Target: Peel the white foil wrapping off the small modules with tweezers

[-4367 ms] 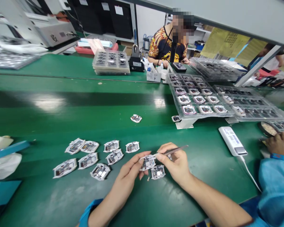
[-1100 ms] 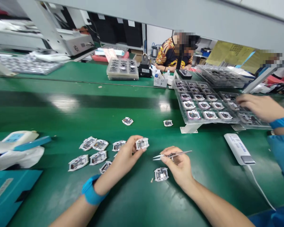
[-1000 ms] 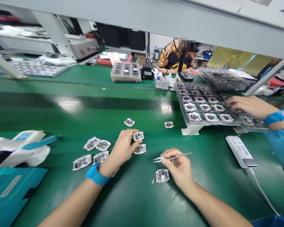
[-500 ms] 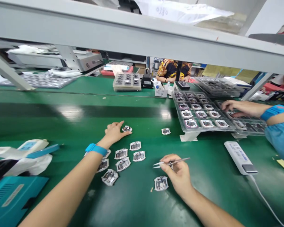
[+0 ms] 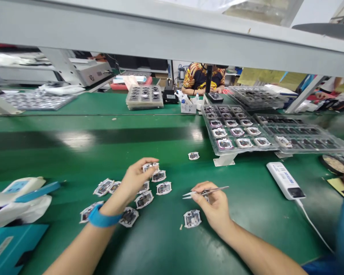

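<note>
Left hand (image 5: pixel 132 180) pinching a white-framed circuit module (image 5: pixel 147 167), right hand (image 5: pixel 213 203) gripping tweezers (image 5: pixel 218 189), toward the tabletop (image 5: pixel 166 244)'s near edge — module likely light, stiff, fragile; best held by its sides.

White-framed squarish circuit modules (image 5: pixel 164 188) clustered left-centre on green smooth bench (image 5: pixel 160 248); one module apart, near, right of cluster; another far. Clear plastic rectangular tray (image 5: pixel 246 151) holds more, far right, on white metal bracket (image 5: pixel 224 160). White oblong device (image 5: pixel 285 180) right of bracket, nearer. Teal rectangular case (image 5: pixel 13 246) near left.
</note>
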Action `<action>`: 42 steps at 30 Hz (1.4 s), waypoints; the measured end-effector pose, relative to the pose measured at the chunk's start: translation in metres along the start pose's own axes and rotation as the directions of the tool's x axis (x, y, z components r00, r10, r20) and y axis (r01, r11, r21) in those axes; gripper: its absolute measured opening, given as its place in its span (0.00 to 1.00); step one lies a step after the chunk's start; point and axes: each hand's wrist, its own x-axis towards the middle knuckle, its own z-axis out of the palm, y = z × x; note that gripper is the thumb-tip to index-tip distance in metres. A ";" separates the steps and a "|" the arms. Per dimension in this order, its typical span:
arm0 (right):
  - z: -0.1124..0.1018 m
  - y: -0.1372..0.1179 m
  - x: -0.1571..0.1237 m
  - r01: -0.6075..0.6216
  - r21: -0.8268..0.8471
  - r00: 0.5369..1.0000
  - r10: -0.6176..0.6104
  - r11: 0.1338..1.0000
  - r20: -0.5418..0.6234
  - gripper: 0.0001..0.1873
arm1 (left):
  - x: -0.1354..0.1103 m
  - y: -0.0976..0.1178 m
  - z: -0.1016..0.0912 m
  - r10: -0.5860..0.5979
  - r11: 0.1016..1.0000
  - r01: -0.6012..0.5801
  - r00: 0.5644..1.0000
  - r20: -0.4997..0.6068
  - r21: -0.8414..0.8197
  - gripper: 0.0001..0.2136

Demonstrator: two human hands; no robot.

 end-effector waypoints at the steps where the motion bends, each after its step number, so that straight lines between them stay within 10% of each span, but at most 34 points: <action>1: 0.000 -0.001 0.000 0.006 0.012 1.000 -0.006 1.000 -0.011 0.03 | -0.014 0.003 0.006 -0.028 0.998 0.032 0.997 0.069 -0.058 0.25; 6: 0.003 -0.003 0.000 0.006 0.068 0.999 -0.003 0.998 -0.055 0.05 | -0.076 0.010 0.033 -0.092 0.908 0.233 0.922 0.377 -0.349 0.27; 10: 0.006 -0.001 0.000 -0.044 0.040 0.998 0.046 0.998 -0.041 0.06 | -0.099 0.006 0.048 -0.058 0.891 0.191 0.947 0.315 -0.411 0.26; 22: 0.011 0.008 0.000 -0.165 0.139 0.986 0.161 0.976 0.039 0.11 | -0.100 -0.003 0.056 -0.071 0.840 0.254 0.928 0.365 -0.480 0.28; 30: 0.007 0.001 0.002 -0.050 0.102 0.985 0.033 0.994 0.168 0.05 | -0.097 0.006 0.045 -0.224 0.575 0.493 0.862 0.454 -0.653 0.20; 42: 0.006 0.008 0.000 -0.032 0.056 0.991 0.024 0.998 0.134 0.04 | -0.099 0.010 0.050 -0.106 0.879 0.308 0.869 0.483 -0.363 0.18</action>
